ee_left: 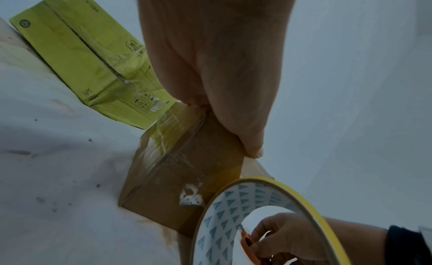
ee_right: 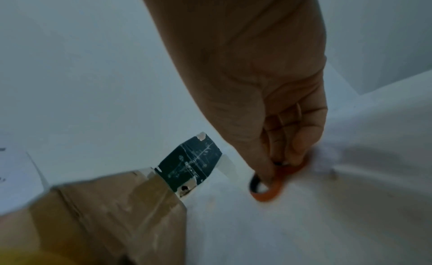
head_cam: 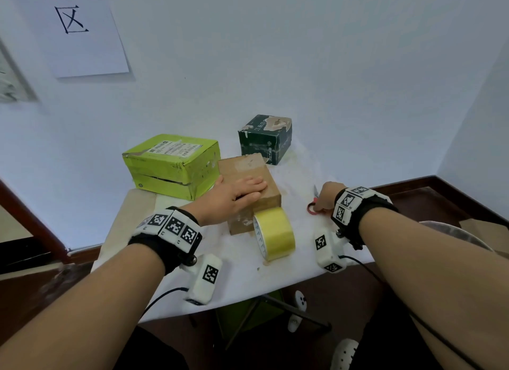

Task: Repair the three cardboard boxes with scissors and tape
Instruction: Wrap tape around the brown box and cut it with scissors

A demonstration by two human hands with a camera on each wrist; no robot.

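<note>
A brown cardboard box (head_cam: 249, 177) lies mid-table, and my left hand (head_cam: 256, 189) presses flat on its top with straight fingers. A yellow tape roll (head_cam: 275, 233) stands on edge against the box's near face. In the left wrist view a strip of tape runs from the roll (ee_left: 233, 210) up the brown box (ee_left: 177, 176) to under my fingers (ee_left: 252, 145). To the right, my right hand (head_cam: 321, 204) grips red-handled scissors (head_cam: 311, 208) lying on the cloth. Its fingers (ee_right: 301, 145) curl through the handle loops (ee_right: 268, 193). A green box (head_cam: 173, 164) and a dark box (head_cam: 265, 139) stand behind.
The table (head_cam: 242, 276) is small and covered by a white cloth, set against a white wall bearing a paper sign (head_cam: 74, 31). Its near edge is just under my wrists. Dark skirting and floor lie to both sides, and white shoes (head_cam: 298, 309) are under the table.
</note>
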